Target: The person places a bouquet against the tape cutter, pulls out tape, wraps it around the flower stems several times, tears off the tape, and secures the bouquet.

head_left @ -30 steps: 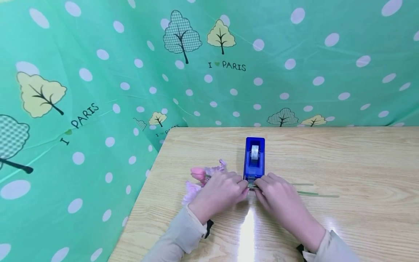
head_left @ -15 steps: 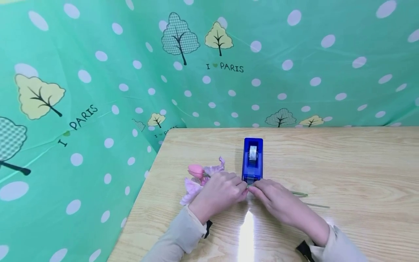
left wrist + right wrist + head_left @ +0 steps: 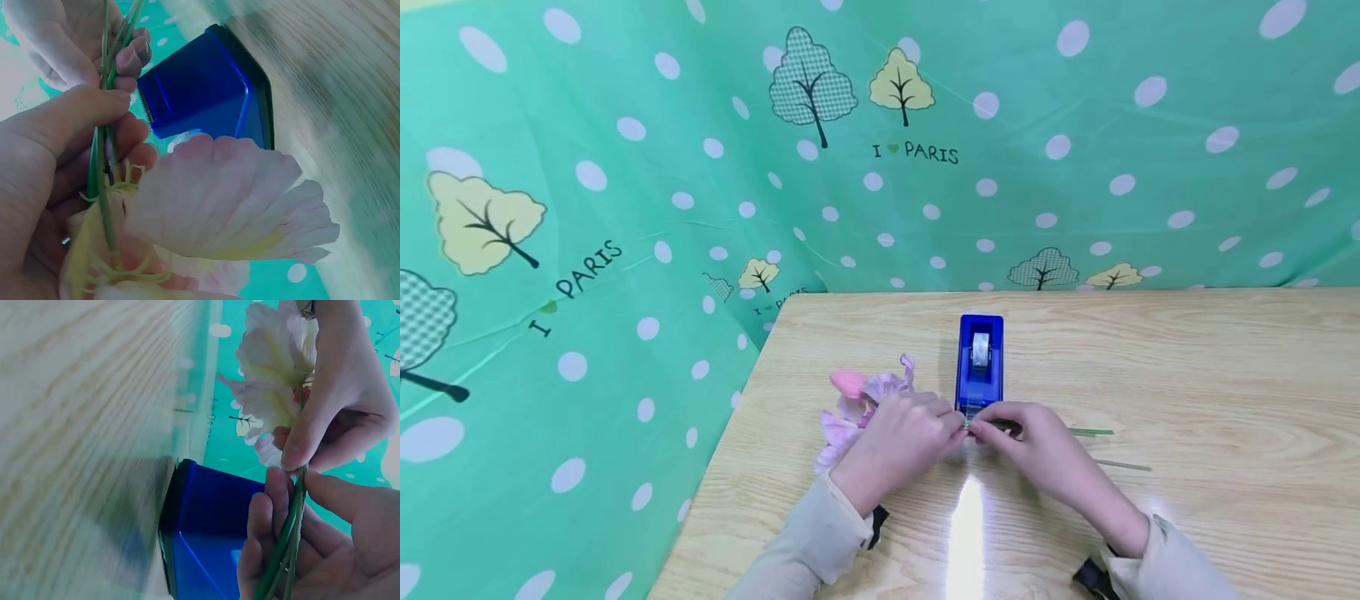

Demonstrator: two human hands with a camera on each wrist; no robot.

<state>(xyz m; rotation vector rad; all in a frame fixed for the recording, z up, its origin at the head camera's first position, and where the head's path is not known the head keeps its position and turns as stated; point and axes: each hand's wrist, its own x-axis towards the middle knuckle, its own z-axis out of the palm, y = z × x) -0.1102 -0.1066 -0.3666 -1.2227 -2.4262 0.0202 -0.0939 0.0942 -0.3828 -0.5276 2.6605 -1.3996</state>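
Note:
My left hand (image 3: 902,429) grips a bunch of artificial flowers by the stems, just below the blooms. Pale lilac petals (image 3: 838,433) and a pink tulip (image 3: 847,383) stick out on its left side. In the left wrist view, a large pale petal (image 3: 231,194) spreads below that hand's fingers. Fingertip to fingertip with it, my right hand (image 3: 1033,437) pinches the same green stems (image 3: 290,544) between thumb and fingers. The stem ends point right past it. Both hands work right at the front, toothed end of a blue tape dispenser (image 3: 992,383), where clear tape meets the stems.
A roll of clear tape (image 3: 981,350) sits in the dispenser. The light wood table (image 3: 1225,375) extends to the right, with a bright light reflection (image 3: 966,533) in front of the hands. A green dotted curtain (image 3: 985,208) hangs behind and at left.
The stems' free ends have shifted left, and the tulip head has turned slightly among the petals. My right hand has changed its hold, its knuckles now higher. The dispenser stays in place.

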